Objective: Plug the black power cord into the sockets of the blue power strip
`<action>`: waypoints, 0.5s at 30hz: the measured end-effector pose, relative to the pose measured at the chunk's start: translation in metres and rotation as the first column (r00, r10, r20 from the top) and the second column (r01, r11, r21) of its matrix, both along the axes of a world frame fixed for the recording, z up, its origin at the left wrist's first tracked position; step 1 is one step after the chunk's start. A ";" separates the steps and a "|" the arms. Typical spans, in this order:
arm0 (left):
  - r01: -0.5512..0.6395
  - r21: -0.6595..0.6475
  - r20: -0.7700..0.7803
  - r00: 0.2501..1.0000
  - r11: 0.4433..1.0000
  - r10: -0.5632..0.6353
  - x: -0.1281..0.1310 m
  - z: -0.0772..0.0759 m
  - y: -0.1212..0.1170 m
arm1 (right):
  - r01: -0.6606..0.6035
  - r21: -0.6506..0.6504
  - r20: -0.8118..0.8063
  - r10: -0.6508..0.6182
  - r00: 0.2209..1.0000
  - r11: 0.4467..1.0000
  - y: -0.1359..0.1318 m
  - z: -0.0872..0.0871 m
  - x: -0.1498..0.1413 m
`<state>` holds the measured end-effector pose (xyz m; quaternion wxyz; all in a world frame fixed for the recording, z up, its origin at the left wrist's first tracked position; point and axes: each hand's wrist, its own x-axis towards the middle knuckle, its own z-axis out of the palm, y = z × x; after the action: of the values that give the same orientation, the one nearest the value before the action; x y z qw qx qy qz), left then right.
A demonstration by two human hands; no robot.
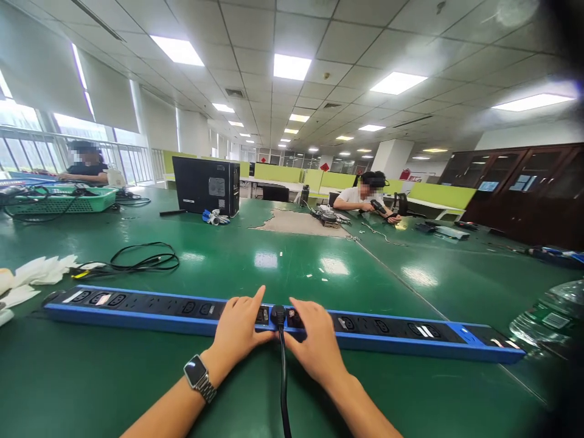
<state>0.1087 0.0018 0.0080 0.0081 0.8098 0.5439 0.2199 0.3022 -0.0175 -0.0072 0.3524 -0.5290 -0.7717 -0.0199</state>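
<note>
Hands [238, 322] curved, side by side — thumbs [263, 336] inward

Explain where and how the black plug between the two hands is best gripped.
Probably grip the black plug by the sides of its thick head, coming from above: it sits on the upper face of the blue power strip, and its cord runs off toward the wearer, leaving the head's top uncovered.
</note>
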 end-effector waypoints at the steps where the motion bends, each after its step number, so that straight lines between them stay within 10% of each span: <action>1: -0.004 0.006 -0.004 1.000 1.000 0.004 -0.001 -0.001 0.000 | -0.042 0.003 0.000 0.042 0.999 0.999 0.004 0.004 -0.012; 5: -0.010 0.015 0.003 1.000 1.000 0.010 -0.001 -0.003 0.002 | -0.070 0.093 -0.170 0.085 0.982 0.993 0.022 0.022 -0.021; 8: -0.009 0.034 0.018 1.000 0.999 0.008 0.000 -0.004 0.002 | 0.190 0.179 -0.478 -0.084 0.874 0.965 0.024 0.035 0.022; 11: -0.004 0.046 0.037 0.999 0.999 0.002 0.000 -0.004 0.002 | 0.355 0.053 -0.602 -0.254 0.757 0.933 0.014 0.035 0.077; 15: -0.011 0.059 0.065 0.998 0.998 0.008 0.001 -0.003 0.001 | 0.321 -0.136 -0.484 -0.346 0.804 0.937 0.000 0.009 0.113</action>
<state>0.1098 0.0025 0.0052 0.0008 0.7995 0.5405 0.2620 0.4153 -0.0176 0.0022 0.5186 -0.6513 -0.5489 0.0746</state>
